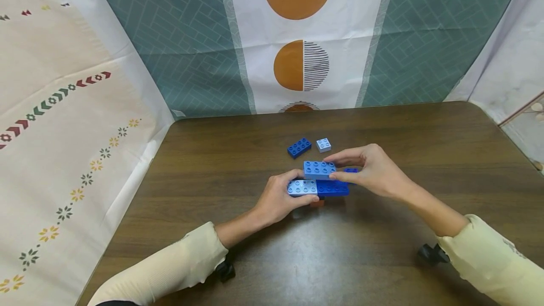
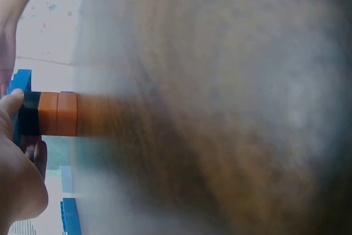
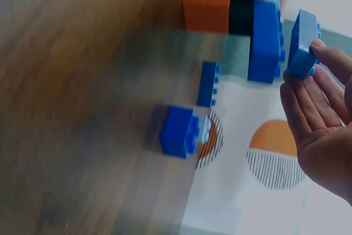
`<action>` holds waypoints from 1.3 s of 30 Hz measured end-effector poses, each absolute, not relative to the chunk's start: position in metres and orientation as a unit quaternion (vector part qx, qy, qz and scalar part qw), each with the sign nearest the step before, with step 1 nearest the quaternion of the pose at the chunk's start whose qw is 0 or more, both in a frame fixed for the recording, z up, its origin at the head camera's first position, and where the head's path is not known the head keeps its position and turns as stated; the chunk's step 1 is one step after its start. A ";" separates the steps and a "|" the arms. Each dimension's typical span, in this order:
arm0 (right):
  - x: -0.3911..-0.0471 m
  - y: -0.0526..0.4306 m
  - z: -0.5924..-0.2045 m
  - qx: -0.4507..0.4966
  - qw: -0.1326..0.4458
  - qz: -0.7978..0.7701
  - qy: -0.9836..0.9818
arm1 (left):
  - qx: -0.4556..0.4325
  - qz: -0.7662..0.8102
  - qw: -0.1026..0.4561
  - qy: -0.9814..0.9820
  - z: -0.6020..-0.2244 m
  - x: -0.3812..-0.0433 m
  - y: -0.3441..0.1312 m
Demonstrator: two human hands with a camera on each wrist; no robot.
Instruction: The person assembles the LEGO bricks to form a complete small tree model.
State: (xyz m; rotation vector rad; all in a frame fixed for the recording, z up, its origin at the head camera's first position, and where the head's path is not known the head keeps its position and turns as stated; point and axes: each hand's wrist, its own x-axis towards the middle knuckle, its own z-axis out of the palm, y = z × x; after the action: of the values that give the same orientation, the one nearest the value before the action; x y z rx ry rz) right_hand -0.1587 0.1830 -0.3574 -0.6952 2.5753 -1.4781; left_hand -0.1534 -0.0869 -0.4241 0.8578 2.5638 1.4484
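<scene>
A stack of toy building bricks stands on the table. Orange bricks (image 2: 58, 114) form its base, a black brick (image 3: 241, 12) sits over them, and a pale blue brick (image 1: 302, 188) and a dark blue brick (image 1: 333, 188) lie end to end on top. My left hand (image 1: 277, 198) grips the pale blue brick between thumb and fingers, steadying the stack's left side. Just above the top layer, my right hand (image 1: 376, 174) pinches a medium blue brick (image 1: 319, 169) by its right end. The right wrist view shows a gap between that brick and the stack.
Behind the stack lie a loose dark blue brick (image 1: 299, 148) and a small pale blue brick (image 1: 323, 145). Another small blue brick (image 3: 177, 131) rests on the wooden table (image 1: 221, 155), partly hidden by the right hand in the head view. Patterned cloth (image 1: 195, 37) hangs beyond the far edge.
</scene>
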 end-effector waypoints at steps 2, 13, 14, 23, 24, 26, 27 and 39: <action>-0.156 0.178 -0.358 -0.234 0.049 -0.487 0.840 | 0.277 0.468 0.038 0.838 -0.424 -0.153 -0.087; -0.149 0.164 -0.369 -0.248 0.063 -0.505 0.824 | 0.278 0.471 0.028 0.837 -0.424 -0.153 -0.087; -0.149 0.164 -0.369 -0.250 0.063 -0.505 0.824 | 0.278 0.473 0.026 0.836 -0.424 -0.153 -0.087; -0.148 0.162 -0.372 -0.245 0.064 -0.506 0.824 | 0.277 0.480 0.018 0.832 -0.425 -0.153 -0.086; -0.148 0.162 -0.373 -0.244 0.065 -0.508 0.824 | 0.277 0.481 0.019 0.832 -0.425 -0.153 -0.087; -0.148 0.162 -0.375 -0.242 0.067 -0.512 0.821 | 0.278 0.483 0.019 0.830 -0.425 -0.153 -0.086; -0.148 0.162 -0.376 -0.240 0.068 -0.515 0.820 | 0.278 0.484 0.019 0.830 -0.426 -0.153 -0.086; -0.147 0.163 -0.385 -0.234 0.081 -0.538 0.806 | 0.277 0.478 0.012 0.833 -0.426 -0.152 -0.085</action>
State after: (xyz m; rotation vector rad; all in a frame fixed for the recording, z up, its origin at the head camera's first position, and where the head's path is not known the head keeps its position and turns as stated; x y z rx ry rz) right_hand -0.1465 0.1628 -0.3848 -0.7006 2.4093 -1.6074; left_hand -0.1521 -0.0855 -0.4256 0.8652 2.5976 1.4913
